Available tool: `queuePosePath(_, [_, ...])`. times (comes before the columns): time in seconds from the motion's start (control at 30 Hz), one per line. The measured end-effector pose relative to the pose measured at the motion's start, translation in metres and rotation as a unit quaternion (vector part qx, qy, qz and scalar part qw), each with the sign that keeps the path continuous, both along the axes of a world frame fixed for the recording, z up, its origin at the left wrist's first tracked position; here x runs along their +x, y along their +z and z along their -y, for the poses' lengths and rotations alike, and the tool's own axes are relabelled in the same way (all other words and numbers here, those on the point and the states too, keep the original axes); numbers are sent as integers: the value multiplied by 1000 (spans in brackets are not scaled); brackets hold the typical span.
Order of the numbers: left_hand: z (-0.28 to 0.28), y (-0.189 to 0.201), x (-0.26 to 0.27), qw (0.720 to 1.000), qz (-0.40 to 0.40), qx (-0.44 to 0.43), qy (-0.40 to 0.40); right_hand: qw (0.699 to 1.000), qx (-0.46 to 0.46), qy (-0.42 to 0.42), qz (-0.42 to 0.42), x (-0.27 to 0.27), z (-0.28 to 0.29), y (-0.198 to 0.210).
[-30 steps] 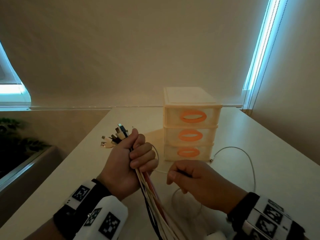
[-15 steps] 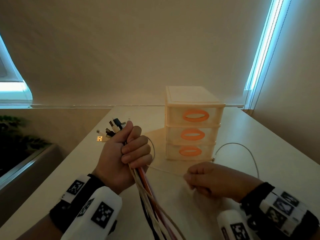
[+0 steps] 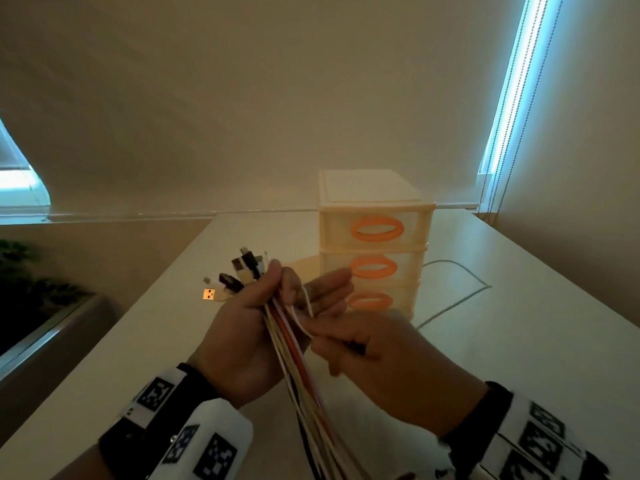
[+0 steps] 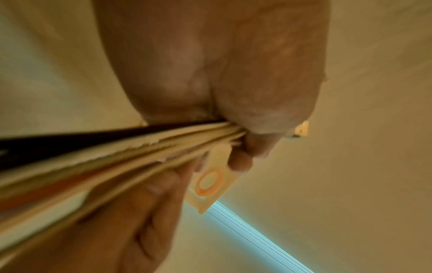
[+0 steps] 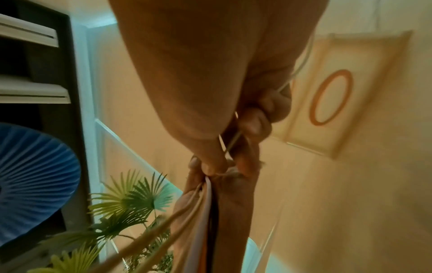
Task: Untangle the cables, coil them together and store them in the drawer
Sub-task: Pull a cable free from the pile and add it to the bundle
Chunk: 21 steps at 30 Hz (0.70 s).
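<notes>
The left hand (image 3: 249, 327) holds the cable bundle (image 3: 294, 362) against its palm, thumb over the plugs (image 3: 239, 275), fingers extended. The right hand (image 3: 377, 362) pinches one white cable (image 3: 304, 317) at the bundle; its finger detail is blurred, so that pinch is likely, not certain. That cable trails across the table (image 3: 519, 341) beside the closed drawers (image 3: 374, 237). With the left fingers this loose, strands could slip and re-tangle, or the trailing loop could snag on the drawers.

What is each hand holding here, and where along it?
The left hand holds the cable bundle just below its plugs. The right hand pinches one thin white cable beside it.
</notes>
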<state>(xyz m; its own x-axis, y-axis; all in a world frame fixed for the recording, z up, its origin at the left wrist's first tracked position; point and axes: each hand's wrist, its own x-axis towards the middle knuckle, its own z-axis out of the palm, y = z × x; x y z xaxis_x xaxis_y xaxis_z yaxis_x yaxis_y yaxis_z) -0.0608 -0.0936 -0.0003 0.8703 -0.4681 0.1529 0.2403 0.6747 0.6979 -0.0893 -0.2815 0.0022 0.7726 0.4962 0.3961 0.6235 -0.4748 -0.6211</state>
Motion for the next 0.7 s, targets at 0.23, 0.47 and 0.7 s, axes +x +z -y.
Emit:
queuePosePath(0.23, [-9, -2, 7, 996, -11, -78, -34, 988, -65, -100, -95, 17, 30, -7])
queuePosePath(0.47, [-19, -2, 12, 994, 10, -67, -88, 981, -87, -36, -169, 19, 30, -11])
queuePosePath(0.7, [-21, -1, 13, 991, -7, -27, -133, 959, -81, -206, -178, 31, 40, -12])
